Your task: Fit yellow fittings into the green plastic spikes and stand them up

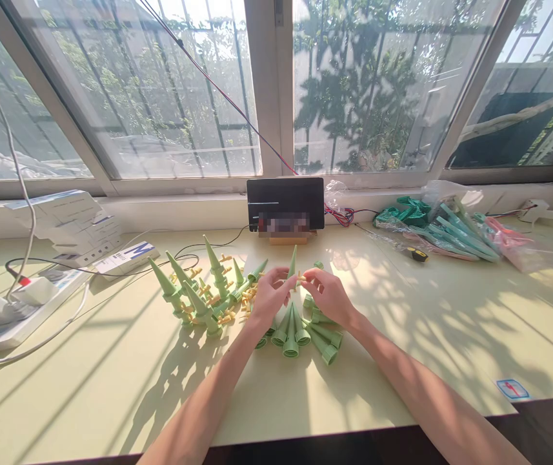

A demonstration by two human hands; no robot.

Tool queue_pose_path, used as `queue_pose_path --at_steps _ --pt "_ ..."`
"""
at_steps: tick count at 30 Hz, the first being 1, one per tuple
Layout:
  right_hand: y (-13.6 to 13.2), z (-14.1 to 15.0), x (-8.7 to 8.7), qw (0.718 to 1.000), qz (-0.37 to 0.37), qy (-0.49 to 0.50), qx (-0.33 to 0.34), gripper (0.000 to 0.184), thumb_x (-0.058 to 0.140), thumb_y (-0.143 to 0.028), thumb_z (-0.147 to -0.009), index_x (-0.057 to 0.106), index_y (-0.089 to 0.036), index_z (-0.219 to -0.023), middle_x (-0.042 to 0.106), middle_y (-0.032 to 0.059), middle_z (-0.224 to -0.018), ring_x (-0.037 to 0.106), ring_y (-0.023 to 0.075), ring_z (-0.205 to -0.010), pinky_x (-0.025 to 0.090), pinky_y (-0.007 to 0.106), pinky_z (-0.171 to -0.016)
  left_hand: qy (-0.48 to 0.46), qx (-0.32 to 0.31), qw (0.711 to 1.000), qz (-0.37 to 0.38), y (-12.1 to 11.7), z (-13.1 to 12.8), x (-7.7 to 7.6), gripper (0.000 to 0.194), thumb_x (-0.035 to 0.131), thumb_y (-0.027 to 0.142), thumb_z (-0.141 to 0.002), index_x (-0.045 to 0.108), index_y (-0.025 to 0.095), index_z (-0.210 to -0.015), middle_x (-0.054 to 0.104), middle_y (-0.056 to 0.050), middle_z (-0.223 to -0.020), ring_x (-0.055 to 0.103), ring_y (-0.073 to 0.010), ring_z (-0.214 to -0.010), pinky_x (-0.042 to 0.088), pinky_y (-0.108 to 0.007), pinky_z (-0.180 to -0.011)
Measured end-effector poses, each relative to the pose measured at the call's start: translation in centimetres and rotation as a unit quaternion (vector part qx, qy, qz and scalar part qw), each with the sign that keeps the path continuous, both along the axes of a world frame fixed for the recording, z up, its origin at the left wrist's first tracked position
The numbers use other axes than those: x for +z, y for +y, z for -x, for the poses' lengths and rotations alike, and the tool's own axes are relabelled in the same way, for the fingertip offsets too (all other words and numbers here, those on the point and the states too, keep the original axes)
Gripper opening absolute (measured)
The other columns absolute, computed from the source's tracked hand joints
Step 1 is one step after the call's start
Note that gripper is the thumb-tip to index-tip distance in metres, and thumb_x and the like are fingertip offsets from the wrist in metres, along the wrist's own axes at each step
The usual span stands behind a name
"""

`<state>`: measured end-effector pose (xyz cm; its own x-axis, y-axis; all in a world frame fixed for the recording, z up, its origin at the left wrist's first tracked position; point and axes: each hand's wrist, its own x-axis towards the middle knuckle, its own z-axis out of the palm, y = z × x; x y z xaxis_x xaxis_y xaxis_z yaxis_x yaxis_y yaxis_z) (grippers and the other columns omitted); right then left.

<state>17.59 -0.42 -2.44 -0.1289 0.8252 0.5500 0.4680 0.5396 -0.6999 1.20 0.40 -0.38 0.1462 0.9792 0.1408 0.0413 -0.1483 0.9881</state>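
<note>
My left hand (270, 296) is closed around a green plastic cone spike (292, 263) that points upward. My right hand (327, 294) pinches a small yellow piece (300, 278) against the side of that spike. Below both hands lies a pile of loose green cones (305, 330), mouths toward me. To the left stands a cluster of green cones with yellow pieces fitted (193, 294), and several loose yellow pieces (244, 298) lie beside it.
A black device (286, 203) stands at the window sill. Bags of teal parts (438, 227) lie at the back right, a power strip with cables (15, 310) at the left, white boxes (75, 223) behind it. A small sticker (512, 389) is near the table's right edge.
</note>
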Motion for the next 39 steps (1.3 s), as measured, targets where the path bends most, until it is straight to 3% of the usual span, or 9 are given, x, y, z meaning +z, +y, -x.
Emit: queue_pose_path --at_steps 11,39 --pt "0.21 -0.02 -0.36 1.0 -0.008 -0.002 0.0 0.012 0.055 -0.028 -0.09 0.06 -0.02 -0.083 0.064 0.0004 -0.077 0.051 0.0111 -0.06 0.04 0.024 -0.055 -0.113 -0.027 0.991 0.072 0.34 0.14 0.2 0.039 0.079 0.035 -0.065 0.061 0.018 -0.095 0.062 -0.001 -0.085 0.032 -0.0012 -0.043 0.02 -0.022 -0.041" --pt "0.1 0.15 -0.18 0.999 -0.019 -0.044 0.007 0.035 0.04 -0.034 -0.097 0.055 -0.02 -0.068 0.05 -0.0008 -0.062 0.04 0.0125 -0.057 0.032 0.025 -0.055 -0.144 -0.058 0.985 0.074 0.35 0.16 -0.09 0.035 0.079 0.03 -0.064 0.062 0.02 -0.093 0.066 -0.001 -0.088 0.03 -0.0009 -0.044 0.019 -0.022 -0.044"
